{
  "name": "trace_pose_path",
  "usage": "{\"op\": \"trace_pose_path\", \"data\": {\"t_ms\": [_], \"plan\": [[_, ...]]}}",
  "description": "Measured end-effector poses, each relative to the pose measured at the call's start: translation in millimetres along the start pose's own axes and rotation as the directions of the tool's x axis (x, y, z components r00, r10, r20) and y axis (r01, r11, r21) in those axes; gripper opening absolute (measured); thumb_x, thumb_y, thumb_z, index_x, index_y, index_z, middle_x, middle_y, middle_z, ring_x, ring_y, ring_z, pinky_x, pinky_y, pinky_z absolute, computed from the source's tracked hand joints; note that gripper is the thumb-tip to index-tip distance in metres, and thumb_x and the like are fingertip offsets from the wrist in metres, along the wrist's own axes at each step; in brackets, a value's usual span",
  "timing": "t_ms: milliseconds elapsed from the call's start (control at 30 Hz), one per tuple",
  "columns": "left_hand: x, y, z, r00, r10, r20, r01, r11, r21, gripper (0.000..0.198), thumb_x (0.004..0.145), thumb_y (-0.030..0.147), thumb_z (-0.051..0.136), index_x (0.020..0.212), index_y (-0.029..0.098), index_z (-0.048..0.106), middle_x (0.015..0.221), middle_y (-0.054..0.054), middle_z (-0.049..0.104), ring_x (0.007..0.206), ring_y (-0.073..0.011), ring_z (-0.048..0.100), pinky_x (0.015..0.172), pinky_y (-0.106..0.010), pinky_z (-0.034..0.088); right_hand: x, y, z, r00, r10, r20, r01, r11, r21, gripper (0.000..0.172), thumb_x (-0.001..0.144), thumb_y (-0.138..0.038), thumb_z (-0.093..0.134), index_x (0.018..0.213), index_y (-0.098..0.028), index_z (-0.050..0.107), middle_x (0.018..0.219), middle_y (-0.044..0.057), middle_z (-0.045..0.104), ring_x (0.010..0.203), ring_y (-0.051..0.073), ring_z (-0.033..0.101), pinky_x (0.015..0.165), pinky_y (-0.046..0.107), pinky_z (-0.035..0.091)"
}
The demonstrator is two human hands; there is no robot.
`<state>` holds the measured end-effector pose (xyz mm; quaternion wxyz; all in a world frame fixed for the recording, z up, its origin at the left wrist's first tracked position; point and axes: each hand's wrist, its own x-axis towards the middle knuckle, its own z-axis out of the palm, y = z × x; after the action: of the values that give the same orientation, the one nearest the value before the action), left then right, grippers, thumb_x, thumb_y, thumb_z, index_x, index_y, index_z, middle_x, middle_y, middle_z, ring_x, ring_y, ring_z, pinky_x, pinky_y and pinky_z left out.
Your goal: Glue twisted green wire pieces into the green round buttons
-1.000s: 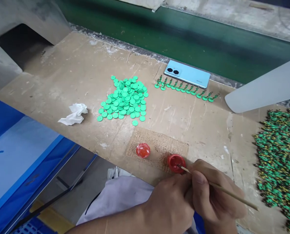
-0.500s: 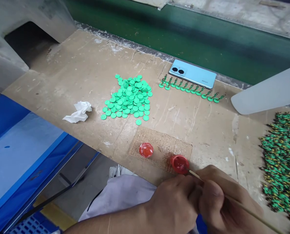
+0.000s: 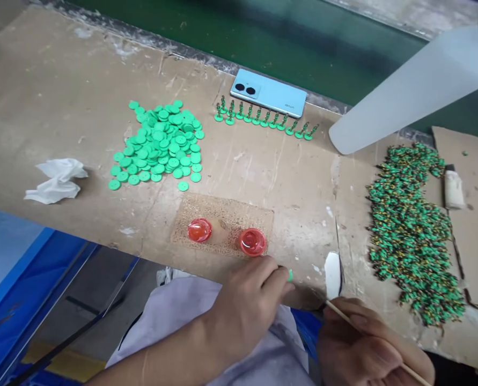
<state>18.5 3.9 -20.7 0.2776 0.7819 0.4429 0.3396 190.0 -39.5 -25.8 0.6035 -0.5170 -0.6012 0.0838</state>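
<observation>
One left hand [image 3: 242,308], one right hand [image 3: 357,346], one wooden stick [image 3: 367,335], two red caps [image 3: 252,242], one phone [image 3: 267,92], one tissue [image 3: 57,182], about a dozen green figures [image 3: 258,114], and green discs [image 3: 158,142] too many to count.

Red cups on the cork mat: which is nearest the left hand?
The cup at the right end of the cork mat, above the left hand; the other sits farther away.
</observation>
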Motion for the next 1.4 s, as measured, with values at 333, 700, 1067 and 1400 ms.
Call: {"op": "trace_pose_path", "data": {"t_ms": [333, 700, 1067, 1400], "plan": [[4.4, 1.2, 0.2, 0.998, 0.01, -0.06, -0.01, 1.0, 0.005, 0.017, 0.108, 0.02, 0.05, 0.106, 0.015, 0.067, 0.086, -0.003, 0.068, 0.074, -0.0161, 0.066, 0.067, -0.029, 0.06, 0.5, 9.5, 19.2, 0.996, -0.083, -0.028, 0.083, 0.997, 0.002, 0.019, 0.105, -0.02, 0.056, 0.091, -0.012, 0.065, 0.076, 0.001, 0.067, 0.056, 0.012, 0.065, 0.048, 0.025, 0.055], [4.8, 2.1, -0.5, 0.998, -0.007, -0.058, 0.007, 1.0, -0.001, 0.016, 0.107, 0.017, 0.053, 0.105, 0.014, 0.068, 0.086, -0.003, 0.067, 0.075, -0.0165, 0.066, 0.068, -0.029, 0.059, -10.2, 7.9, 6.4, 0.992, -0.014, 0.127, 0.016, 1.0, -0.016, 0.015, 0.105, -0.019, 0.055, 0.098, -0.011, 0.066, 0.083, 0.006, 0.071, 0.071, 0.018, 0.071, 0.055, 0.031, 0.059], [3.9, 1.2, 0.6, 0.999, -0.013, -0.052, 0.013, 1.0, -0.011, 0.015, 0.106, 0.015, 0.053, 0.105, 0.014, 0.068, 0.087, -0.004, 0.068, 0.076, -0.0167, 0.066, 0.069, -0.03, 0.059, -13.2, 9.9, 5.5, 0.991, -0.043, 0.123, 0.041, 0.999, 0.015, 0.014, 0.103, -0.015, 0.057, 0.109, -0.011, 0.07, 0.087, 0.005, 0.071, 0.072, 0.018, 0.07, 0.057, 0.033, 0.059], [5.1, 4.5, 0.5, 0.998, -0.001, -0.067, 0.001, 1.0, 0.002, 0.015, 0.106, 0.015, 0.052, 0.105, 0.014, 0.068, 0.088, -0.004, 0.069, 0.075, -0.0168, 0.066, 0.068, -0.03, 0.058, -9.0, 9.5, 6.4, 0.99, -0.06, 0.129, 0.06, 0.998, 0.005, 0.013, 0.103, -0.016, 0.058, 0.1, -0.011, 0.07, 0.082, 0.006, 0.071, 0.067, 0.018, 0.069, 0.054, 0.032, 0.06]]}}
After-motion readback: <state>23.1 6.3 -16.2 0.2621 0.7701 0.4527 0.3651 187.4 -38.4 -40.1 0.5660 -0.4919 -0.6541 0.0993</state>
